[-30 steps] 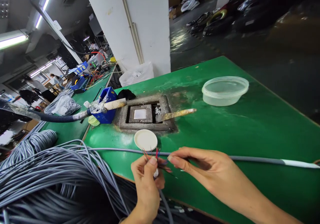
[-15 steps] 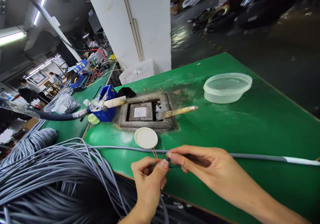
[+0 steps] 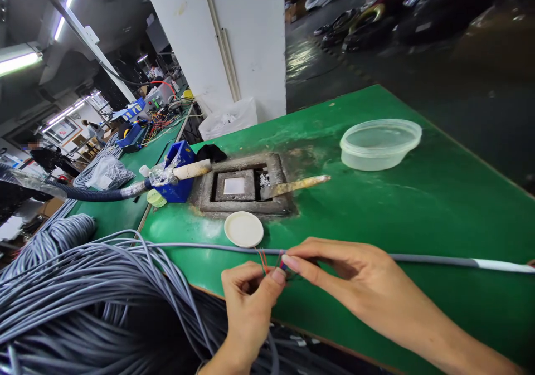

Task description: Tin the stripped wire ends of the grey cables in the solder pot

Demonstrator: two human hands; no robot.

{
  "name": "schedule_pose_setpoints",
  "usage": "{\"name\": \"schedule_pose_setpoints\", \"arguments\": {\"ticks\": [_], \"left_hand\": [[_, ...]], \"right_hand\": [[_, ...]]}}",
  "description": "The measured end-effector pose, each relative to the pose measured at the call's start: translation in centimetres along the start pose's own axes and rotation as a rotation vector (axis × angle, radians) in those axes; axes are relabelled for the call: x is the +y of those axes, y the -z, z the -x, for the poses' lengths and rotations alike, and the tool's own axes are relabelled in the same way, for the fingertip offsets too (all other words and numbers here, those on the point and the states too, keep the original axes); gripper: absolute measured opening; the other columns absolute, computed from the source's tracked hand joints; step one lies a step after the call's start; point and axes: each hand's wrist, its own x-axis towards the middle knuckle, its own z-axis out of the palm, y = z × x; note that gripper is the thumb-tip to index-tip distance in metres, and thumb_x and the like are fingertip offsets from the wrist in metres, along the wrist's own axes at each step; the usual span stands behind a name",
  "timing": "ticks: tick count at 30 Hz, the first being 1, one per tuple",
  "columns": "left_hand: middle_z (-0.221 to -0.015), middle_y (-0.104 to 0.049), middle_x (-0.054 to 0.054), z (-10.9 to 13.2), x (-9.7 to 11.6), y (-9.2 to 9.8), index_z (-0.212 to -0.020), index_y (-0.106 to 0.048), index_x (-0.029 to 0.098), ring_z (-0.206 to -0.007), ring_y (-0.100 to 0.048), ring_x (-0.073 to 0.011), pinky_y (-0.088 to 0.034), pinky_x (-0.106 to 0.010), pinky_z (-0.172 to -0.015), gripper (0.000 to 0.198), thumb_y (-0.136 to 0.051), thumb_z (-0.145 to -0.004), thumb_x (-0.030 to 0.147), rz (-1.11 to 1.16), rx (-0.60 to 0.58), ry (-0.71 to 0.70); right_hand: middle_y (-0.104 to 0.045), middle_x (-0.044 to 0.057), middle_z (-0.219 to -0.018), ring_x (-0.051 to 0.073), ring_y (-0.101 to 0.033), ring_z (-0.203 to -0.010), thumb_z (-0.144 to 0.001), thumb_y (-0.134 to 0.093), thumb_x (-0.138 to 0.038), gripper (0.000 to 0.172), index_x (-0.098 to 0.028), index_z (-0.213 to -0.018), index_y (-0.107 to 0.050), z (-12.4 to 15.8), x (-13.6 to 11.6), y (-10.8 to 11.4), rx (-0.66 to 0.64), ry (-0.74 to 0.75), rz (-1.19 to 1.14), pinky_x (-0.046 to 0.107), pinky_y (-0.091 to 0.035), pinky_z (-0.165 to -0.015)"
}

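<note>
My left hand [image 3: 248, 302] is closed around the stripped end of a grey cable near the front edge of the green table [image 3: 418, 208]. Thin coloured wires [image 3: 264, 259], red and orange among them, fan out above its thumb. My right hand [image 3: 334, 274] reaches in from the right and pinches some of those wire ends with thumb and forefinger, its fingertips touching my left thumb. Another grey cable [image 3: 418, 261] lies straight across the table behind both hands, with a white sleeve [image 3: 497, 265] near its right end.
A large bundle of grey cables [image 3: 83, 297] fills the lower left. Behind the hands are a small white lid [image 3: 243, 229], a grey solder pot [image 3: 242, 186] with a scraper [image 3: 296, 185], a blue bin [image 3: 179, 174], a hose [image 3: 92, 194] and a clear plastic tub [image 3: 379, 144].
My right hand has closed in on the wire ends and now pinches them against my left thumb. The fanned wires have dropped lower and closer together. The view shifted slightly.
</note>
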Motion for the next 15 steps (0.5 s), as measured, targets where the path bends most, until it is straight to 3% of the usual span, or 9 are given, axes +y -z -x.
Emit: {"name": "schedule_pose_setpoints", "arguments": {"ticks": [5,10,15], "left_hand": [[-0.047,-0.043,0.003,0.1,-0.1,0.5,-0.057,-0.069,0.012,-0.049,-0.027,-0.0056,-0.022,-0.022,-0.048,0.044,-0.078,-0.061,0.055,-0.025,0.086,-0.062],[-0.047,-0.044,0.003,-0.3,-0.5,1.0,-0.059,-0.07,0.012,-0.047,-0.025,-0.0053,-0.024,-0.021,-0.047,0.039,-0.075,-0.067,0.051,-0.052,0.041,-0.056],[-0.048,-0.051,0.0,-0.4,-0.7,1.1,-0.06,-0.073,0.013,-0.043,-0.022,-0.0039,-0.023,-0.021,-0.043,0.042,-0.074,-0.065,0.055,-0.009,0.035,0.002]], "right_hand": [[-0.067,0.005,-0.058,0.018,-0.061,-0.055,-0.069,-0.067,-0.068,0.047,-0.022,-0.059,-0.071,0.0,-0.3,0.2,-0.086,-0.078,-0.023,0.025,-0.048,-0.051],[-0.06,0.001,-0.049,0.014,-0.052,-0.045,-0.072,-0.067,-0.059,0.04,-0.021,-0.059,-0.071,0.5,0.2,0.0,-0.195,-0.121,-0.035,0.023,-0.041,-0.044],[-0.062,0.002,-0.05,0.016,-0.056,-0.048,-0.074,-0.064,-0.047,0.032,-0.021,-0.056,-0.07,0.8,0.4,-0.4,-0.276,-0.082,0.01,0.025,-0.045,-0.049]]}}
